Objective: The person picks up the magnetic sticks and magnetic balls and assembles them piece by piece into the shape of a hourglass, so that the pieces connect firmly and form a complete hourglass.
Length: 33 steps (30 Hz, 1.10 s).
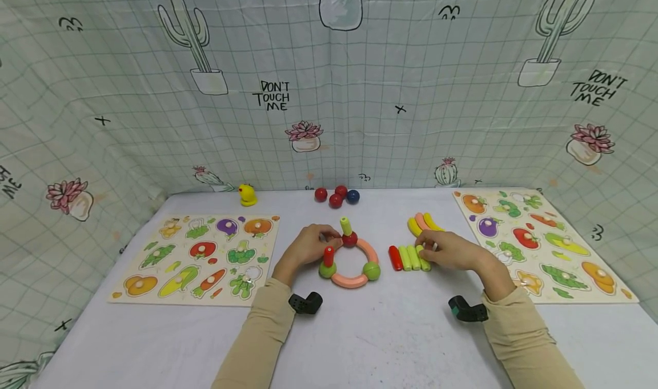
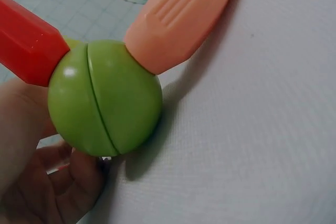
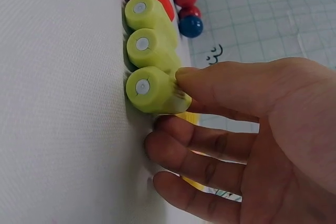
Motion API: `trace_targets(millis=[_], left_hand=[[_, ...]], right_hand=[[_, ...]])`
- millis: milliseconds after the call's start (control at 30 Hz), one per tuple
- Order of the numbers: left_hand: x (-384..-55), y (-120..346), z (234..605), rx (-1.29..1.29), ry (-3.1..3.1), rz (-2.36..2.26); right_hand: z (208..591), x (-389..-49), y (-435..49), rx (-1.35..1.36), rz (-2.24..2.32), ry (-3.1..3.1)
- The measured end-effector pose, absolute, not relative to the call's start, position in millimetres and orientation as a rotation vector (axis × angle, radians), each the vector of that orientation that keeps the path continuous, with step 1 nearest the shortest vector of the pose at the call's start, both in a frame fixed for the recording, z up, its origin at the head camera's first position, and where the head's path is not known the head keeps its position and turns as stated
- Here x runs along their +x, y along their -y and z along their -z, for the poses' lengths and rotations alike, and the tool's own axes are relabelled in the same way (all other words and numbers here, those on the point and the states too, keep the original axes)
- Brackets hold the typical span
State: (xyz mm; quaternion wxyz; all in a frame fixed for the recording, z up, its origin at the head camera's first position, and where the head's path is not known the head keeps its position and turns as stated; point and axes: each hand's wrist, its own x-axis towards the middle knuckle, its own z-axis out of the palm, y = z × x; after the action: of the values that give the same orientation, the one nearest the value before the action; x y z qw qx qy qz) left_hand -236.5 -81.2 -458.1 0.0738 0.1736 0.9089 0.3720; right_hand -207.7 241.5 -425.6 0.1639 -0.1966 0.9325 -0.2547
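Note:
My left hand [image 1: 312, 245] is at the upper left of a ring of toy building pieces, its curled fingertips at the red ball [image 1: 350, 240]; its grip is partly hidden. The ring has salmon curved pieces [image 1: 368, 250] and two green balls [image 2: 105, 100]. A red stick [image 1: 328, 256] stands on the left green ball, a light green stick [image 1: 346, 225] on the red one. My right hand [image 1: 447, 250] pinches the end light green stick [image 3: 157, 92] between thumb and forefinger, the other fingers loosely bent. Beside it lie two more light green sticks [image 1: 409, 258] and a red stick [image 1: 395, 258].
Yellow and salmon curved pieces [image 1: 414, 227] lie behind my right hand. Red balls [image 1: 336, 200] and a blue ball [image 1: 353, 197] sit at the back, left of them a yellow duck [image 1: 248, 195]. Vegetable puzzle boards flank both sides, left [image 1: 169, 229] and right [image 1: 560, 252].

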Motion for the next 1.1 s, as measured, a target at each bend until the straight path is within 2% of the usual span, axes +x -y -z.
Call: trace_targets(millis=[200, 667, 1100], left_hand=[[-238.7, 79.7, 461.2, 0.490, -2.718, -1.133], [-241.3, 78.3, 459.7, 0.821, -2.607, -1.285], [-242.2, 75.5, 458.1, 0.690, -2.614, -1.269]], right_hand=[[424.7, -207.5, -242.6, -0.561, 0.748, -2.656], [423.3, -207.5, -241.6, -0.610, 0.779, -2.662], [423.1, -207.6, -242.0, -0.603, 0.786, -2.663]])
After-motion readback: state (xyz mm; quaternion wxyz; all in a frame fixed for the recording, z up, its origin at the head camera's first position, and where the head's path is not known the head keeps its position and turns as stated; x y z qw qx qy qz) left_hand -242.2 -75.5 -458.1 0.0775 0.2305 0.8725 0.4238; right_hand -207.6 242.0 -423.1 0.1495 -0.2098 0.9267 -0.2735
